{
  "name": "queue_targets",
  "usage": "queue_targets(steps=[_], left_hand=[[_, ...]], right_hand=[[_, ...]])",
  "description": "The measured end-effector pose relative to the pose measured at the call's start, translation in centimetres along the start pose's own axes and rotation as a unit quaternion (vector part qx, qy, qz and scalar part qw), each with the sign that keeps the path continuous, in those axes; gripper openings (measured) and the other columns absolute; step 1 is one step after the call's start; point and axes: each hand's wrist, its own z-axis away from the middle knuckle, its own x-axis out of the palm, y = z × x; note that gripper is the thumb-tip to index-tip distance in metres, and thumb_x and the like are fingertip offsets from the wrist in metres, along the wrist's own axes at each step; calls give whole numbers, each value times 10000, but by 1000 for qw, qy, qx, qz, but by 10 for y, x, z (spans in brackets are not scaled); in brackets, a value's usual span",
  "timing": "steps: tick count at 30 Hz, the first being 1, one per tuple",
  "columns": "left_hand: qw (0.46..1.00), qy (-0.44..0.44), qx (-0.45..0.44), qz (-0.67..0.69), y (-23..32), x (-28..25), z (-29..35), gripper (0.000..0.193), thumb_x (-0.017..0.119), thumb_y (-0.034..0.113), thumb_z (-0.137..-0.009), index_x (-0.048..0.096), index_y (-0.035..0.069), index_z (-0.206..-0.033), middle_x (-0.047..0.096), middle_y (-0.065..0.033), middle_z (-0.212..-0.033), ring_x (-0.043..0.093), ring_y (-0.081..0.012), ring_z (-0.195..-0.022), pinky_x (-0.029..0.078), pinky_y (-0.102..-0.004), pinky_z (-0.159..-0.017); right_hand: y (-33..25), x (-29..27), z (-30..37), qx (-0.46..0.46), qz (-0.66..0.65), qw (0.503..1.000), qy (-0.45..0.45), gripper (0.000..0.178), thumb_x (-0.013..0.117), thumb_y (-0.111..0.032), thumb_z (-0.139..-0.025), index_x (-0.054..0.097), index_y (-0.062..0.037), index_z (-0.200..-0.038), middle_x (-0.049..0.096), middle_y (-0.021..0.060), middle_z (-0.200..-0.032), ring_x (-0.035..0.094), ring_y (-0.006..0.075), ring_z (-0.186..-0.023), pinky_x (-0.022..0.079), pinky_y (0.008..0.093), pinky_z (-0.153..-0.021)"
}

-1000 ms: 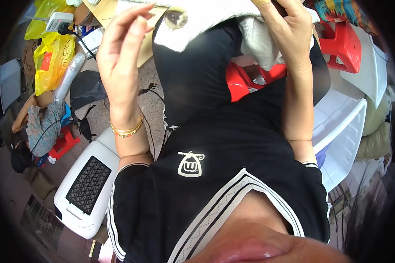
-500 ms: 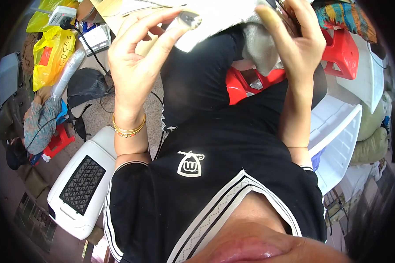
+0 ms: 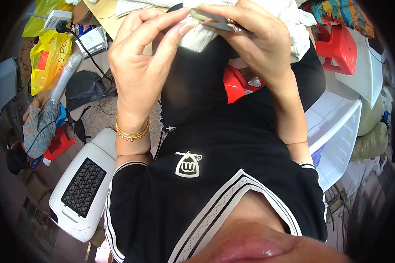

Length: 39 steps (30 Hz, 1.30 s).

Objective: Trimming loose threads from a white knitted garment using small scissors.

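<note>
My left hand (image 3: 147, 59) is raised with thumb and fingertips pinched on the edge of a white knitted piece (image 3: 199, 40), which hangs over my dark trousers. Close against those fingertips is my right hand (image 3: 261, 39), closed around a pair of dark thread snips (image 3: 221, 25). The snips' tips point left, towards the pinched edge. A small yellowish patch shows between the two hands; I cannot tell what it is. More white knit (image 3: 296, 22) lies beyond and beside my right hand.
A wooden table edge (image 3: 106, 15) is at the top. Red stools (image 3: 338, 48) and a white plastic bin (image 3: 338, 144) are on the right. To the left are a yellow bag (image 3: 48, 65), a black cable, a white case (image 3: 103, 193) and another person (image 3: 41, 127).
My right hand has moved left to meet my left hand, and the dark snips now show plainly in it. The grey-white cloth that hung under it has shifted. My left hand stays nearly in place.
</note>
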Motion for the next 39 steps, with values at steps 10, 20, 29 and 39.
queue_targets(steps=[10,20,29,39], left_hand=[[987,17,92,-134,9,4,-5,118,754,-12,-793,692,7,-891,615,-66,-843,589,-158,-718,477,-259,-639],[996,7,18,-86,18,7,-3,119,734,-6,-828,687,6,-936,609,-66,-883,579,-143,-735,485,-255,-663],[992,37,-10,-121,21,9,0,207,802,38,-765,714,23,-952,619,-55,-887,574,-140,-758,472,-251,-686],[993,21,8,-118,15,7,-4,190,805,23,-757,740,30,-935,605,-54,-852,575,-144,-758,473,-254,-698]], right_hand=[[5,1,-3,81,-91,992,-21,215,659,-16,-887,694,25,-1096,580,65,-681,511,93,-601,397,253,-544],[26,10,-6,-133,-126,982,38,189,638,-41,-922,687,53,-1078,545,1,-660,446,54,-600,366,230,-530],[22,11,-9,-188,-105,975,62,189,615,-36,-912,685,64,-1056,607,63,-686,478,81,-598,389,252,-526],[13,1,-12,16,-126,992,24,160,687,-76,-883,693,79,-921,596,61,-615,466,62,-560,377,253,-493]])
